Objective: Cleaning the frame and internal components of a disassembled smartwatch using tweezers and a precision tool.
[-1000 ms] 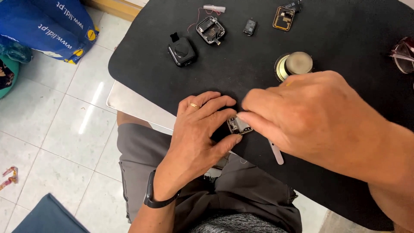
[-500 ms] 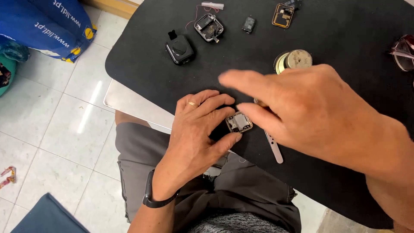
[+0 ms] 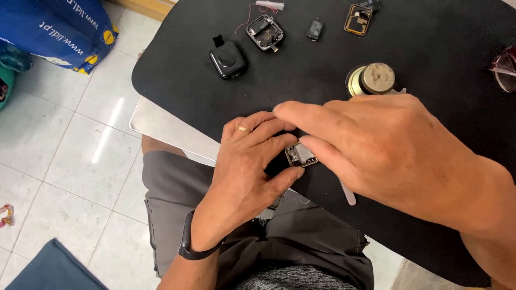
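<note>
At the near edge of a black mat (image 3: 430, 43), a left hand (image 3: 244, 177) pinches a small squarish metal watch case (image 3: 301, 154), open face up and tilted slightly, while right hand (image 3: 387, 150) fingertips press its top, long axis unclear.

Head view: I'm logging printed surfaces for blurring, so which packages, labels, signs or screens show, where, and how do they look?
Blue bag: on the floor, top left; soft blue fabric with white lettering and a round yellow logo.
Square part: between left hand and right hand, on the black mat; small metal frame with a grey face, possibly a screen.
No signs.
</note>
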